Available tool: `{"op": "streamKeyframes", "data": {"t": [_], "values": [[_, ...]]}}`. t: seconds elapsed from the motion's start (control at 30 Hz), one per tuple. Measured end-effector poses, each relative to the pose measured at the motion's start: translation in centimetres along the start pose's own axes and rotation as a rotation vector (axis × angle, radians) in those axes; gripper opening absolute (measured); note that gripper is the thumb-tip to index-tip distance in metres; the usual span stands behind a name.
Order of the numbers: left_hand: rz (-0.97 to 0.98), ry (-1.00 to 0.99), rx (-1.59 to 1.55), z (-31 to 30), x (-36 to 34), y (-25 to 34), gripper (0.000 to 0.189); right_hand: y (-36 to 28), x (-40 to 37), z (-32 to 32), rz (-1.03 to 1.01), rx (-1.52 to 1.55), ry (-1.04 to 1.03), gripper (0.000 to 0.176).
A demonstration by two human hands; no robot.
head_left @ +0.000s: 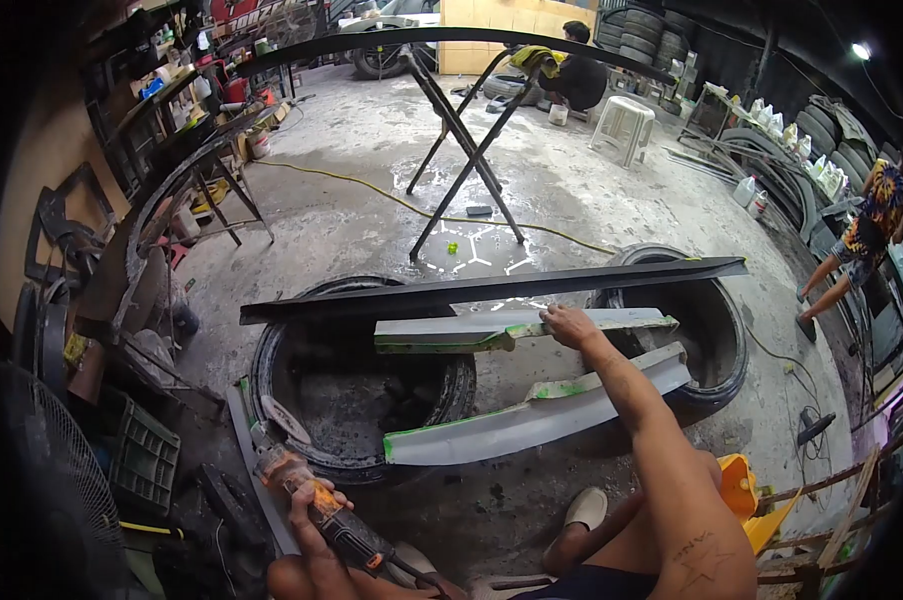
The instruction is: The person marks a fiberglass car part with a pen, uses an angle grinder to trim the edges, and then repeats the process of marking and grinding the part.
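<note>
Concrete floor [372,200] is stretching open beyond the tyres [302,440]. My right fingers [560,318] are clamping the grey panel [432,328] by its edge, left fingers [307,497] gripping the grinder [357,540].

Folding stand [469,150] mid-floor; white stool [624,125] beyond; crouching person [580,78] near it; yellow cable [372,190] across concrete.

Grey trim panel [452,328] (green-edged) across two tyres [267,370], orange grinder [355,540] tilted beside them
</note>
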State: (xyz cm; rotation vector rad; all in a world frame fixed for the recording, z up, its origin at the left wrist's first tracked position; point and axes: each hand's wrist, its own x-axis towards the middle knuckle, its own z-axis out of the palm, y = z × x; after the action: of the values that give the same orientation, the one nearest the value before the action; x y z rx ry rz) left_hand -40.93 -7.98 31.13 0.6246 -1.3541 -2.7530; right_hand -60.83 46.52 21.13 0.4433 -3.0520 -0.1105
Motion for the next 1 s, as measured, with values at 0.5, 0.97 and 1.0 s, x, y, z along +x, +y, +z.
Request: {"op": "streamKeyframes", "data": {"t": [0.5, 0.97, 1.0], "values": [[0.228, 0.007, 0.112, 3.1, 3.0, -5.3, 0.045, -34.6, -11.7, -8.2, -0.156, 1.487, -0.427, 0.077], [0.257, -0.079, 0.320, 4.7, 4.7, -7.2, 0.019, -40.0, -10.4, -3.2, 0.143, 1.509, -0.160, 0.065], [0.297, -0.074, 0.317, 4.6, 4.8, -7.4, 0.020, -40.3, -10.3, -3.1, 0.130, 1.511, -0.166, 0.065]]}}
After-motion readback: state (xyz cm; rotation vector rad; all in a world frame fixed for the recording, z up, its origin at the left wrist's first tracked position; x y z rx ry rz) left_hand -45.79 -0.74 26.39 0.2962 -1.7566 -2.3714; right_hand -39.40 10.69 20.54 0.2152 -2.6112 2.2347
